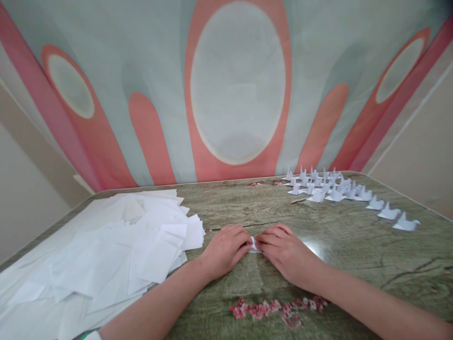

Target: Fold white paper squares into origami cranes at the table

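Observation:
Between my two hands is a small folded piece of white paper (254, 244), low over the middle of the table. My left hand (228, 248) pinches its left side, with the fingers closed. On the other side my right hand (283, 252) grips it with bent fingers pressed together. Most of the paper is hidden behind the fingertips, so its exact folded shape cannot be made out.
A wide, loose pile of white paper sheets (106, 255) covers the left of the table. Several folded white paper birds (336, 192) stand in rows at the back right. The wood-grain table (226, 203) has a pink flower print (262, 309) near me. A patterned backdrop (237, 174) rises behind.

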`<action>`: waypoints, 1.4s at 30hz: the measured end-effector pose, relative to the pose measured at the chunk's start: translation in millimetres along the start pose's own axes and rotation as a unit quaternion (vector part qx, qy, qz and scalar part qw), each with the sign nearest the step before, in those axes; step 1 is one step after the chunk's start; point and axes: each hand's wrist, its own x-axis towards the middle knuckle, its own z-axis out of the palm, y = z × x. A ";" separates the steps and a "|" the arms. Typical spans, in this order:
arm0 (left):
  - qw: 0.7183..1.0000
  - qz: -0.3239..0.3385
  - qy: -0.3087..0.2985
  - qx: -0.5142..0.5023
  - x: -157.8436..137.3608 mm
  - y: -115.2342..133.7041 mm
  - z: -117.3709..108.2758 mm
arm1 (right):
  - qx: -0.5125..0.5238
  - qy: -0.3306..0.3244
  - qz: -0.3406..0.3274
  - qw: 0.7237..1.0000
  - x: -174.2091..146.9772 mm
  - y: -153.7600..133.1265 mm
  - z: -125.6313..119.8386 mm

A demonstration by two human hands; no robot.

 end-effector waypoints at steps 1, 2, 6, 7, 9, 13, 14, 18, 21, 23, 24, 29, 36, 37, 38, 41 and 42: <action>1.000 -0.002 0.001 -0.009 0.8 -0.5 0.4 | 0.003 -0.006 0.001 1.000 0.0 0.0 -1.6; 1.000 -0.007 0.005 -0.020 1.6 -1.1 1.0 | 0.004 -0.011 0.002 1.000 0.0 0.1 -2.9; 0.996 -0.036 0.021 -0.077 4.6 -2.7 3.2 | 0.001 -0.034 -0.006 0.999 0.1 1.3 -6.5; 0.995 -0.043 0.025 -0.090 5.2 -2.5 3.6 | 0.000 -0.041 -0.009 0.999 0.1 2.0 -7.4; 0.992 -0.058 0.033 -0.109 6.5 -1.6 4.5 | 0.001 -0.056 -0.015 0.998 0.1 3.9 -10.0; 0.987 -0.086 0.046 -0.131 8.2 0.6 7.2 | 0.013 -0.087 -0.028 0.996 -0.4 9.3 -18.0; 0.986 -0.091 0.050 -0.134 8.5 1.0 7.9 | 0.015 -0.094 -0.033 0.995 -0.5 10.7 -20.1; 0.983 -0.105 0.064 -0.135 8.6 1.4 10.5 | 0.023 -0.123 -0.051 0.991 -0.6 15.1 -25.9; 0.983 -0.113 0.068 -0.125 8.5 1.7 11.7 | 0.032 -0.132 -0.060 0.989 -1.2 16.6 -28.2; 0.984 -0.115 0.070 -0.118 8.4 2.2 12.3 | 0.036 -0.135 -0.064 0.988 -1.9 17.2 -29.8; 0.984 -0.115 0.071 -0.115 8.4 2.6 12.5 | 0.038 -0.137 -0.065 0.988 -2.4 17.7 -30.5; 0.984 -0.117 0.076 -0.109 8.1 3.7 13.3 | 0.043 -0.161 -0.078 0.983 -4.7 22.7 -31.7; 0.985 -0.120 0.075 -0.100 8.1 4.2 12.5 | 0.034 -0.151 -0.102 0.983 -5.4 26.5 -30.7; 0.985 -0.121 0.076 -0.097 8.1 4.3 12.7 | 0.028 -0.154 -0.102 0.982 -5.2 26.0 -31.0; 0.985 -0.121 0.077 -0.093 8.1 4.4 13.1 | 0.023 -0.156 -0.102 0.982 -5.1 25.5 -31.2; 0.986 -0.123 0.080 -0.080 7.8 4.3 14.3 | 0.020 -0.158 -0.103 0.982 -4.9 24.9 -31.1; 0.986 -0.123 0.081 -0.076 7.8 4.3 14.5 | 0.021 -0.156 -0.104 0.982 -5.0 25.0 -30.8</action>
